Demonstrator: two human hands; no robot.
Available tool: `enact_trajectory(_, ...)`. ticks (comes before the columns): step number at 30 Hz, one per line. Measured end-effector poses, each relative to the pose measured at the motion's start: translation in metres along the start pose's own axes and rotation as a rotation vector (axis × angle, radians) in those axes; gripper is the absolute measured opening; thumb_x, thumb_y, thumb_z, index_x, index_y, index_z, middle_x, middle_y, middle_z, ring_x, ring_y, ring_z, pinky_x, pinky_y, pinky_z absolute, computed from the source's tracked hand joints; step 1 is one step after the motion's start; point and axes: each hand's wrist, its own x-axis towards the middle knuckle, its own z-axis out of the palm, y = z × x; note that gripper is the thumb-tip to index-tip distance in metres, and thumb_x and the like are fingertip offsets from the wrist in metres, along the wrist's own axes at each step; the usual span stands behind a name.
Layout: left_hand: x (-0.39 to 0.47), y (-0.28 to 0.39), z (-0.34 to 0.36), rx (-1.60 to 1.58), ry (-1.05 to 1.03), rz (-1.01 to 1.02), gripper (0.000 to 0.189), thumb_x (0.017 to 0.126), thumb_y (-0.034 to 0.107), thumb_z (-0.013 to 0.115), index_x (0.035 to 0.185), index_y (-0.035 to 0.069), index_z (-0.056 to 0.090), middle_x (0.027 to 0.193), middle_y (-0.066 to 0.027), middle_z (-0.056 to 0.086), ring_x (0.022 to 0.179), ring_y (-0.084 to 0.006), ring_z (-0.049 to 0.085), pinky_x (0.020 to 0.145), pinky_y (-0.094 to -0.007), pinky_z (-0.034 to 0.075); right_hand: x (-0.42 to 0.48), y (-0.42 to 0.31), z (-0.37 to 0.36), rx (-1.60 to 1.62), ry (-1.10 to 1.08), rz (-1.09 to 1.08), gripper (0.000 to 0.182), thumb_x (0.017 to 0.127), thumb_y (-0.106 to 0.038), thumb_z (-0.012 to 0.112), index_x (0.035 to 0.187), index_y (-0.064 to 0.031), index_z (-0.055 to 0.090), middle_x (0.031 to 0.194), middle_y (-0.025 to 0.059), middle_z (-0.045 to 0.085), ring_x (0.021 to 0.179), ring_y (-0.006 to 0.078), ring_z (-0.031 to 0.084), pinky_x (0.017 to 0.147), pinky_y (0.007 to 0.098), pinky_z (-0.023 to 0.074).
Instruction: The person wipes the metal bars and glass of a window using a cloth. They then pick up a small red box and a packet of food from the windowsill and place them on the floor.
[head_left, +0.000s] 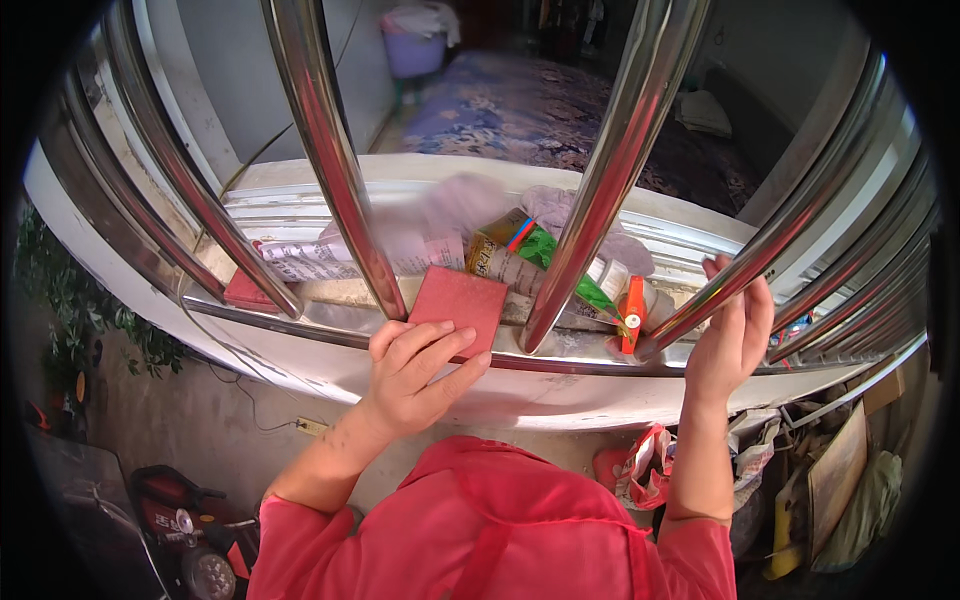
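Note:
My left hand (424, 375) grips a flat, square red box-like piece (459, 306) by its lower edge, in front of the steel window bars. My right hand (729, 337) is raised at a slanted steel bar (694, 311), and its fingertips show beyond the bar. Whether it grips the bar is unclear. Between the hands, on the window sill behind the bars, a green and gold printed packet (536, 247) lies beside an orange plastic piece with a white round spot (634, 311). A pale lilac cloth (547, 201) is bunched behind the packet.
Another red piece (251, 291) sits at the sill's left end near printed paper (311, 262). Inside the room are a bed (517, 105) and a purple tub (414, 49). Below stand a motor scooter (176, 517) at left and bags (645, 469) and boards (836, 472) at right.

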Motion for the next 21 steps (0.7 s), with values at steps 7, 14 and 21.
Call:
enact_trajectory(7,0.005,0.01,0.001,0.072,-0.045,-0.092,0.037,0.069,0.016,0.076,0.104,0.013,0.067,0.114,-0.0037,0.062,0.103,-0.022,0.055,0.087,-0.0385,0.038,-0.039,-0.035,0.016,-0.369,-0.382,-0.5,0.053,0.07,0.011,0.06,0.12,-0.0015,0.05,0.12,0.0211,0.052,0.107,0.0394,0.053,0.091,0.0461,0.0442)
enact_trajectory(14,0.006,0.025,-0.047,0.161,-0.053,-0.122,0.04,0.071,0.007,0.07,0.111,0.007,0.064,0.117,-0.0126,0.06,0.105,-0.029,0.054,0.088,-0.0423,0.04,-0.037,-0.034,0.046,-0.475,-0.569,-0.222,0.086,0.075,0.007,0.067,0.145,0.0011,0.017,0.134,0.0215,0.045,0.111,0.0385,0.052,0.098,0.0409,0.0409)
enact_trajectory(21,0.063,-0.039,-0.083,0.605,-0.104,-0.218,0.048,0.069,0.001,0.069,0.116,0.006,0.058,0.106,-0.0109,0.061,0.103,-0.0293,0.054,0.094,-0.0434,0.036,-0.03,-0.037,0.065,-0.691,-0.456,-0.261,0.048,0.075,0.006,0.065,0.121,0.0018,0.053,0.101,0.0177,0.061,0.091,0.0337,0.058,0.081,0.0401,0.0468)
